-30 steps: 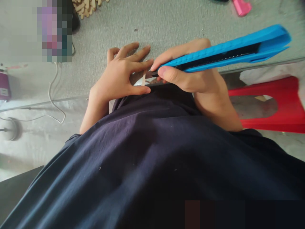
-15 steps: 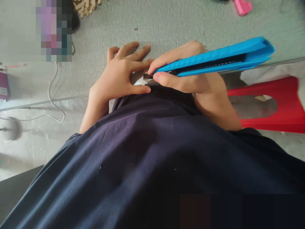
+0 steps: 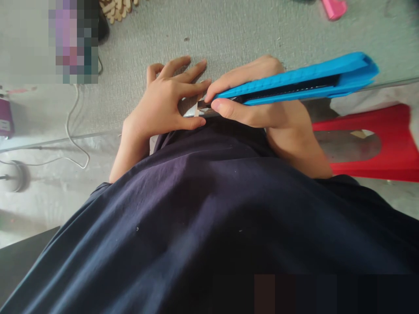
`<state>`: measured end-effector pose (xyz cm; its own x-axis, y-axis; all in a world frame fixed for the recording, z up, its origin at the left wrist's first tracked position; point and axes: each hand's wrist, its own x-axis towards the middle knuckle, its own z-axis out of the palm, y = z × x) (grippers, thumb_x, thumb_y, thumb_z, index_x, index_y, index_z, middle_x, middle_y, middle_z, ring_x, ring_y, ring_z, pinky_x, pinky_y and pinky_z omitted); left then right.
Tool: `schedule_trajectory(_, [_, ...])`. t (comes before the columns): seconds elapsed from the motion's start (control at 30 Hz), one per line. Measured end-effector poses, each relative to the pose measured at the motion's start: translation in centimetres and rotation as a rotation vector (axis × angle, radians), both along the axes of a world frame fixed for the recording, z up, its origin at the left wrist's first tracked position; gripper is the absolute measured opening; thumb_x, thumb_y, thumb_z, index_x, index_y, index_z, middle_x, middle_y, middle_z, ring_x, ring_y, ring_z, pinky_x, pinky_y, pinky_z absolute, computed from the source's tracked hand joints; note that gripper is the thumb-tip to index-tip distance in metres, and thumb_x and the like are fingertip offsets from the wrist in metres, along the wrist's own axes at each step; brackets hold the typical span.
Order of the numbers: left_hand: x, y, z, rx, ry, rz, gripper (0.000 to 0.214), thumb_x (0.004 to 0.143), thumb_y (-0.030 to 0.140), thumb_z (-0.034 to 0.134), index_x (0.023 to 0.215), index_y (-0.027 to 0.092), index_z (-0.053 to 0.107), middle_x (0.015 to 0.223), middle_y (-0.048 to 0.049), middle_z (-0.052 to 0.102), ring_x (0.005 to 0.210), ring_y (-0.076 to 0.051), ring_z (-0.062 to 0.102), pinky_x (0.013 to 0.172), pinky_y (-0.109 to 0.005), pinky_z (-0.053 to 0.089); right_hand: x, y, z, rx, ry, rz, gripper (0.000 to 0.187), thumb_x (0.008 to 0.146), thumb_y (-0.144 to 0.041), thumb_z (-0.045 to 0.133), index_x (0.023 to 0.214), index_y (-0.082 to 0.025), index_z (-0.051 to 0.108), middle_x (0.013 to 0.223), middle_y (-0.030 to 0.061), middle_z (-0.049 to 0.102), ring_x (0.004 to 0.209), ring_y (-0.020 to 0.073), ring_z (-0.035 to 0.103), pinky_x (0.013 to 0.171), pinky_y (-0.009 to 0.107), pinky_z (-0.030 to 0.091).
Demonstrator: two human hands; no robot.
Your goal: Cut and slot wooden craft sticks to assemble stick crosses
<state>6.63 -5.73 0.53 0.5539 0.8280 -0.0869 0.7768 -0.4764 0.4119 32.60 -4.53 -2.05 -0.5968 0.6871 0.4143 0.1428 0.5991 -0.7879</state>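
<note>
A blue utility knife (image 3: 294,87) lies slanted in my right hand (image 3: 258,100), which is closed around it with thumb and forefinger near the blade end. The dark tip of the knife points left, touching or just beside a narrow pale strip (image 3: 197,110) at the table's front edge. My left hand (image 3: 166,98) rests palm down on the table with its fingers spread. Its thumb and forefinger lie on either side of the strip; whether they press on the strip's hidden ends, I cannot tell.
A pile of small wooden sticks (image 3: 118,8) sits on the grey table (image 3: 229,39) at the far side. Further right is a pink object (image 3: 334,8). A white cable (image 3: 69,117) hangs over the edge at left. Below the table at right stands a red plastic stool (image 3: 396,144).
The knife and my right fingertips have shifted very slightly to the right, showing a little more of the pale strip. My left hand stays almost in place.
</note>
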Motion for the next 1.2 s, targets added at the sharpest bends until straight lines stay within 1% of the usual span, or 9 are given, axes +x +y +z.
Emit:
schedule_trajectory(0.13, [-0.1,0.1,-0.1,0.0,0.013,-0.008,0.066,0.088,0.078,0.074,0.151,0.058,0.076,0.187,0.0178,0.045,0.181,-0.046,0.032,0.141,-0.081,0.025,0.0,-0.2,-0.1,-0.007,0.007,-0.067,0.016,0.099,-0.043,0.076,0.102,-0.033,0.089,0.093,-0.004,0.088,0.082,0.0183,0.08,0.076,0.034,0.057])
schedule_trajectory(0.3, [0.0,0.0,0.1,0.002,0.014,-0.013,0.067,0.09,0.079,0.072,0.152,0.057,0.076,0.188,0.0158,0.045,0.181,-0.047,0.032,0.14,-0.082,0.025,-0.1,0.1,-0.3,0.014,-0.001,-0.026,0.02,0.1,-0.045,0.078,0.106,-0.03,0.09,0.096,0.0,0.09,0.082,0.0198,0.08,0.076,0.035,0.058])
schedule_trajectory(0.43, [0.1,-0.1,0.2,-0.008,0.001,-0.009,0.064,0.091,0.076,0.074,0.153,0.061,0.074,0.187,0.0195,0.045,0.181,-0.046,0.031,0.141,-0.082,0.025,-0.2,0.2,-0.1,-0.015,-0.011,0.0,0.016,0.099,-0.043,0.08,0.104,-0.033,0.091,0.097,-0.0015,0.091,0.082,0.0203,0.081,0.076,0.035,0.06])
schedule_trajectory(0.5, [0.1,-0.1,0.2,-0.011,0.001,-0.01,0.066,0.09,0.077,0.074,0.154,0.061,0.073,0.187,0.0196,0.045,0.181,-0.047,0.031,0.141,-0.083,0.024,-0.2,0.2,0.0,-0.025,-0.03,-0.001,0.015,0.098,-0.042,0.079,0.103,-0.034,0.091,0.097,-0.0021,0.091,0.083,0.0203,0.081,0.076,0.036,0.06])
schedule_trajectory(0.6, [0.0,-0.1,0.2,-0.013,0.003,-0.005,0.064,0.09,0.077,0.073,0.152,0.059,0.076,0.187,0.018,0.045,0.181,-0.048,0.03,0.141,-0.082,0.023,-0.2,0.0,0.2,-0.042,-0.061,-0.024,0.016,0.098,-0.043,0.078,0.103,-0.036,0.091,0.097,-0.0029,0.091,0.083,0.0209,0.081,0.078,0.036,0.06])
schedule_trajectory(0.7, [0.1,-0.1,0.2,-0.017,0.001,-0.003,0.06,0.091,0.078,0.071,0.146,0.057,0.079,0.188,0.0169,0.045,0.182,-0.046,0.029,0.142,-0.081,0.022,-0.2,-0.1,0.3,-0.051,-0.07,-0.045,0.02,0.097,-0.05,0.078,0.102,-0.036,0.091,0.095,-0.0023,0.09,0.082,0.0228,0.081,0.08,0.038,0.063])
schedule_trajectory(0.83, [0.1,-0.1,0.2,-0.026,-0.004,0.005,0.058,0.089,0.078,0.072,0.142,0.057,0.081,0.187,0.018,0.046,0.182,-0.047,0.029,0.142,-0.081,0.022,-0.2,-0.1,0.4,-0.056,-0.058,-0.02,0.018,0.097,-0.046,0.079,0.104,-0.035,0.091,0.099,-0.003,0.091,0.082,0.0211,0.08,0.08,0.037,0.062])
schedule_trajectory(1.0, [0.1,-0.1,0.3,-0.016,-0.002,-0.009,0.06,0.09,0.076,0.073,0.148,0.06,0.078,0.187,0.0192,0.045,0.181,-0.047,0.03,0.142,-0.081,0.022,-0.1,0.3,0.1,-0.001,-0.028,0.013,0.021,0.099,-0.046,0.079,0.106,-0.031,0.091,0.092,-0.0024,0.089,0.079,0.0196,0.079,0.075,0.035,0.06])
schedule_trajectory(1.2, [-0.1,0.2,-0.4,0.023,0.015,-0.022,0.067,0.09,0.079,0.073,0.152,0.056,0.076,0.188,0.0131,0.046,0.181,-0.048,0.032,0.139,-0.083,0.026,-0.3,0.6,-0.7,0.074,0.016,0.062,0.016,0.101,-0.042,0.076,0.102,-0.033,0.09,0.097,-0.0023,0.09,0.081,0.0167,0.079,0.076,0.031,0.06])
